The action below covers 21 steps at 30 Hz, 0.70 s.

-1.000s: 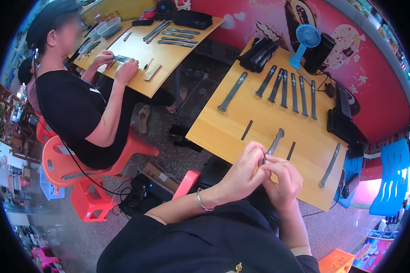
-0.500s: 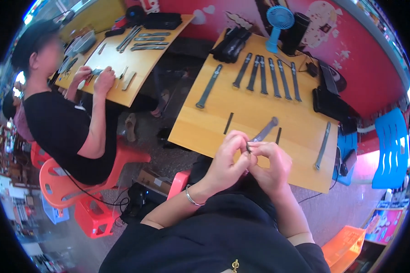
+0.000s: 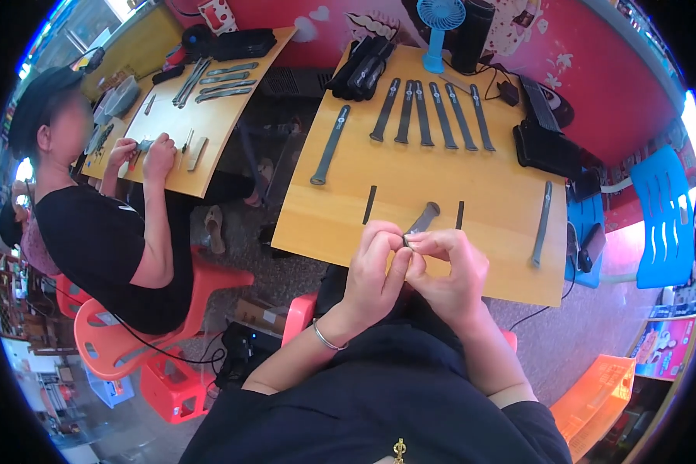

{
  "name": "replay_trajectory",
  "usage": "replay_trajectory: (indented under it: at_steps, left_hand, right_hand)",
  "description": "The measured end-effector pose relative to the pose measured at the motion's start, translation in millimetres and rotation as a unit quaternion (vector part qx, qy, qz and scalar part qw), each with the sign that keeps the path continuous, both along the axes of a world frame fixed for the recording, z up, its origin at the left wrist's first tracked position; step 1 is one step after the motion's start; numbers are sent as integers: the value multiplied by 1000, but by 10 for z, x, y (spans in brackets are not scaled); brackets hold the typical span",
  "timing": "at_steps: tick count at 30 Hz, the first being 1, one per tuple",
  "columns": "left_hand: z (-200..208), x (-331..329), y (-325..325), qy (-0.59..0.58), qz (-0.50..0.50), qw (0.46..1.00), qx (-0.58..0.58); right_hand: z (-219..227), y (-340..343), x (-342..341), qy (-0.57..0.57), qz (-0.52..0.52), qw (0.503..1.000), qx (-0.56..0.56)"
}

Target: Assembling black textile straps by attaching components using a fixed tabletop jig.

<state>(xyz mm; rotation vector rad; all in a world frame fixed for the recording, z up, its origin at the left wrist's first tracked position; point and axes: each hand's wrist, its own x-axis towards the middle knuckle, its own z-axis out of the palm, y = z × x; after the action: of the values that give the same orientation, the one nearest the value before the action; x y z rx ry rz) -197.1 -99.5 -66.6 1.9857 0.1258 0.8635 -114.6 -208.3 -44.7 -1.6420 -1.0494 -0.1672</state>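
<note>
Two hands meet over the near edge of our wooden table (image 3: 410, 193): our left hand (image 3: 375, 267) and right hand (image 3: 452, 271) pinch one end of a grey strap-like piece (image 3: 423, 220) between fingertips, all the fingers curled in narrow around it. Its far end rests on the table just beyond our knuckles.

We judge the piece light and somewhat flexible, a flat band that would bend under its own length rather than break. Its smooth face may slide between the fingers, so we would grip it by the end, thumb against forefinger, where both hands now sit.

Counting out from that piece: two short dark strips (image 3: 370, 204) lie on either side of it; one long grey strap (image 3: 329, 145) lies alone to the far left; five more (image 3: 433, 114) lie in a row at the far side; one (image 3: 542, 224) lies to the right. A blue fan (image 3: 438, 23) stands at the far edge.
</note>
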Motion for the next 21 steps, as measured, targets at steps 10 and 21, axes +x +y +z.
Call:
replay_trajectory:
  at_steps: [10,21]
  left_hand:
    - [-68,54,84,-69,-12,996,61]
    - [-129,97,71,-110,-20,994,17]
  right_hand:
    - [-23,-46,-29,133,48,990,25]
    - [66,-63,22,244,64,967,22]
